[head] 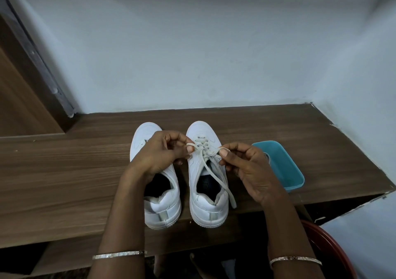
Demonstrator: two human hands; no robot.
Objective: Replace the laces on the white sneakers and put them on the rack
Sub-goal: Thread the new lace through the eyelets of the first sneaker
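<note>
Two white sneakers stood side by side on the wooden desk (pixel 64 171), heels at the near edge and toes toward the far edge by the wall. The left sneaker (pixel 162 208) was partly covered by the left hand (pixel 159 150); whether it carried a lace could not be determined. The right sneaker (pixel 198 195) carried a pale lace (pixel 216 176) threaded through its eyelets.

Both hands were positioned above the right sneaker's eyelet area. The left hand's fingers (pixel 189 149) were curled and pinched one loop of the lace. The right hand (pixel 246 161) pinched a second loop between its thumb and fingers (pixel 224 152). One free end of the lace trailed down the sneaker's right side toward the heel.

A teal tray (pixel 285 171) sat near the desk's right edge, just beyond the right hand.
</note>
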